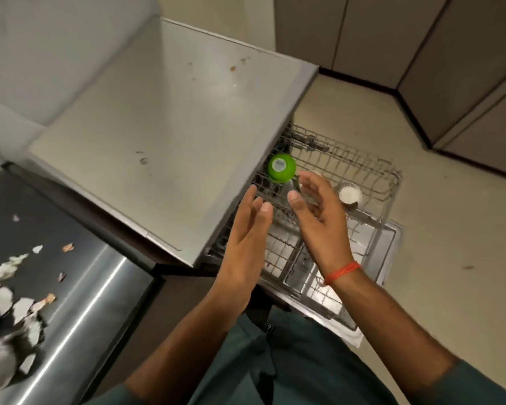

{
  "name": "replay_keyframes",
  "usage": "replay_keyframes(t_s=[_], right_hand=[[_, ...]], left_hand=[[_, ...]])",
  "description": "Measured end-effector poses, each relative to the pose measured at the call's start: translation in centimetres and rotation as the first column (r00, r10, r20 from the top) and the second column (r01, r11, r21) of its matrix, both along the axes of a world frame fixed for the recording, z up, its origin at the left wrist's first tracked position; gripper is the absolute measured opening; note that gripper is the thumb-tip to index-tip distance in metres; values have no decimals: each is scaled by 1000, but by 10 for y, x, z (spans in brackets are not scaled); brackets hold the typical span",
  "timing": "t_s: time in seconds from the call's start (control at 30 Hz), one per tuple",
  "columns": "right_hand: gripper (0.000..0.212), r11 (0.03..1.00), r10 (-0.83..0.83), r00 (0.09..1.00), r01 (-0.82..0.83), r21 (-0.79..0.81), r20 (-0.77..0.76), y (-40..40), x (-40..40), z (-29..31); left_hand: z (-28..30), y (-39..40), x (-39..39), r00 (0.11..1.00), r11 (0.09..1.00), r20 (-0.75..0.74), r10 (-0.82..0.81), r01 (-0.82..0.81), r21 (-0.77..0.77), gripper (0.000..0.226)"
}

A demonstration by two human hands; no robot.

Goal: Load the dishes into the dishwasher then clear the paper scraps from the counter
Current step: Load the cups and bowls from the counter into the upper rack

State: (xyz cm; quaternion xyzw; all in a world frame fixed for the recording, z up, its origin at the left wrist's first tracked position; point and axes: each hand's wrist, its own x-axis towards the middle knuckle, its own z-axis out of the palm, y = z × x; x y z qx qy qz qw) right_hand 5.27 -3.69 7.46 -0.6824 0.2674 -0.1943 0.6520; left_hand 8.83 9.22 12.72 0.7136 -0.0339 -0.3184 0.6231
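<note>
The dishwasher's wire rack [371,176] is pulled out over the open door [392,238]. A green cup [281,168] sits upside down at the rack's left, close under the counter edge. A small white bowl [350,194] stands further right in the rack. My left hand [247,229] hovers over the rack's left side with fingers straight, holding nothing. My right hand [319,217], a red thread on its wrist, faces it with relaxed fingers just below the green cup, also holding nothing. Paper scraps [15,267] lie on the dark counter at far left.
A grey steel counter top [164,121] with a few crumbs overhangs the rack. A shiny steel surface [79,311] runs beside the scraps. Beige floor [450,258] lies to the right, with cabinet fronts [465,68] behind.
</note>
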Motion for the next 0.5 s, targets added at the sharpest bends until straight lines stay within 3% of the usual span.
replay_keyframes(t_s=[0.27,0.5], right_hand=[[42,956,291,956,-289,-52,38,69,31,50],[38,915,404,910,-401,-54,89,158,63,71]], left_hand=[[22,84,0,966,970,99,240,-236,-57,54],[36,174,8,900,909,136,413,-400,-114,58]])
